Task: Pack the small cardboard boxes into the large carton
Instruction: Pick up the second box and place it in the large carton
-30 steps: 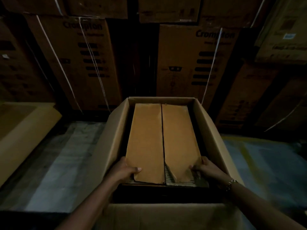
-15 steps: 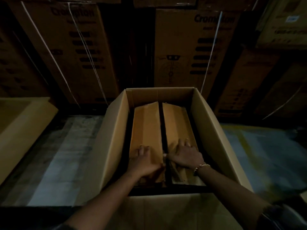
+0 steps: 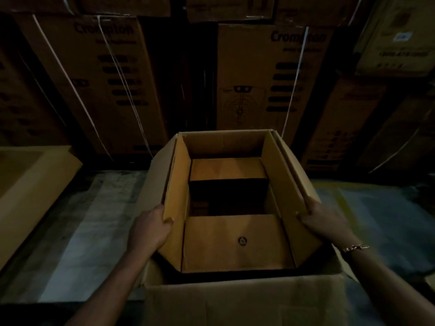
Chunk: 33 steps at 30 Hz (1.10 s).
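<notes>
The large carton (image 3: 244, 304) stands open in front of me on the floor. Inside it sits a smaller cardboard box (image 3: 237, 243) with its top open. My left hand (image 3: 150, 229) grips the near end of that box's left long flap (image 3: 175, 184), which stands upright. My right hand (image 3: 327, 222) holds the near end of the right long flap (image 3: 280, 182), also raised. Between them the two short flaps lie flat, one far and one near, with a dark gap in the middle. What lies in the gap is too dark to see.
Tall printed cartons (image 3: 263, 74) bound with white straps are stacked in a wall right behind the carton. A flat piece of cardboard (image 3: 30, 184) lies at the left. Grey floor (image 3: 77, 231) shows on the left and a bluish sheet (image 3: 381, 220) on the right.
Both hands pressed on the two long flaps lying shut, then moved outward. The flaps now stand raised at the sides, uncovering the short flaps and the dark gap.
</notes>
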Motion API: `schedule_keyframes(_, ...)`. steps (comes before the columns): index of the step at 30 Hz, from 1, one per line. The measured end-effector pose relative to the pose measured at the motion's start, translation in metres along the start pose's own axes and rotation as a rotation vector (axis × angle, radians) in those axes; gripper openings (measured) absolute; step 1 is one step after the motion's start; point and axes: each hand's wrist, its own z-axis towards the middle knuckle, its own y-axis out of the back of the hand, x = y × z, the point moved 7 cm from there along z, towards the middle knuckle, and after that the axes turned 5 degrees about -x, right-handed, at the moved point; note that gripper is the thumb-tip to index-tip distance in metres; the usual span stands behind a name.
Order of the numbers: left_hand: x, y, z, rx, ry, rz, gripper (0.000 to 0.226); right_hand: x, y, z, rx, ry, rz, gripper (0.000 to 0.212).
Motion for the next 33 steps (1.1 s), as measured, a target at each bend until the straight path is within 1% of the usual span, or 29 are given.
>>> schedule_keyframes(2, -0.005, 0.002, 0.000, -0.024, -0.043, -0.009, 0.027, 0.001, -0.002, -0.004, -0.035, 0.010, -0.045, 0.040)
schedule_keyframes(5, 0.006, 0.014, -0.004, -0.104, -0.050, -0.055, 0.023, -0.007, 0.005, -0.004, -0.071, -0.008, 0.020, 0.045)
schedule_keyframes(8, 0.021, 0.011, -0.014, -0.087, -0.029, -0.038, 0.025, -0.016, 0.005, -0.006, -0.018, -0.005, 0.020, 0.044)
schedule_keyframes(11, 0.018, 0.009, -0.019, -0.092, -0.023, -0.048, 0.032, -0.018, 0.003, -0.010, -0.020, -0.017, -0.034, 0.056)
schedule_keyframes(13, 0.010, 0.011, -0.022, -0.091, -0.035, 0.031, 0.045, -0.007, 0.005, -0.013, -0.077, 0.042, -0.181, 0.067)
schedule_keyframes(14, 0.005, 0.013, -0.023, -0.089, -0.052, 0.109, 0.055, 0.001, 0.006, -0.014, -0.129, 0.097, -0.312, 0.071)
schedule_keyframes(16, -0.005, 0.019, -0.023, -0.123, -0.111, 0.316, 0.072, 0.019, 0.000, -0.012, -0.213, 0.225, -0.577, 0.069)
schedule_keyframes(17, -0.013, 0.018, -0.022, -0.152, -0.169, 0.429, 0.075, 0.027, -0.009, -0.007, -0.197, 0.271, -0.672, 0.064)
schedule_keyframes(18, -0.024, 0.013, -0.022, -0.163, -0.243, 0.534, 0.072, 0.034, -0.023, -0.002, -0.133, 0.304, -0.758, 0.060)
schedule_keyframes(19, -0.037, 0.001, -0.022, -0.143, -0.336, 0.619, 0.067, 0.039, -0.041, 0.002, -0.028, 0.319, -0.836, 0.058)
schedule_keyframes(20, -0.049, -0.017, -0.022, -0.086, -0.429, 0.698, 0.061, 0.041, -0.058, 0.006, 0.081, 0.308, -0.880, 0.058)
schedule_keyframes(21, -0.057, -0.039, -0.022, 0.005, -0.495, 0.770, 0.057, 0.042, -0.074, 0.011, 0.193, 0.291, -0.901, 0.058)
schedule_keyframes(22, -0.061, -0.059, -0.020, 0.119, -0.511, 0.811, 0.057, 0.044, -0.085, 0.016, 0.287, 0.257, -0.864, 0.059)
schedule_keyframes(24, -0.055, -0.088, -0.014, 0.329, -0.459, 0.765, 0.067, 0.047, -0.094, 0.026, 0.406, 0.189, -0.635, 0.061)
schedule_keyframes(26, -0.049, -0.096, -0.007, 0.417, -0.377, 0.618, 0.070, 0.053, -0.092, 0.032, 0.414, 0.196, -0.401, 0.051)
schedule_keyframes(28, -0.049, -0.087, -0.003, 0.400, -0.373, 0.452, 0.066, 0.056, -0.076, 0.033, 0.395, 0.195, -0.157, 0.037)
schedule_keyframes(29, -0.050, -0.076, -0.003, 0.350, -0.377, 0.364, 0.063, 0.053, -0.066, 0.033, 0.381, 0.182, -0.034, 0.034)
schedule_keyframes(31, -0.050, -0.046, -0.009, 0.257, -0.385, 0.227, 0.064, 0.045, -0.041, 0.027, 0.379, 0.149, 0.169, 0.045)
schedule_keyframes(33, -0.049, -0.020, -0.027, 0.222, -0.433, 0.143, 0.069, 0.034, -0.024, 0.012, 0.451, 0.132, 0.281, 0.057)
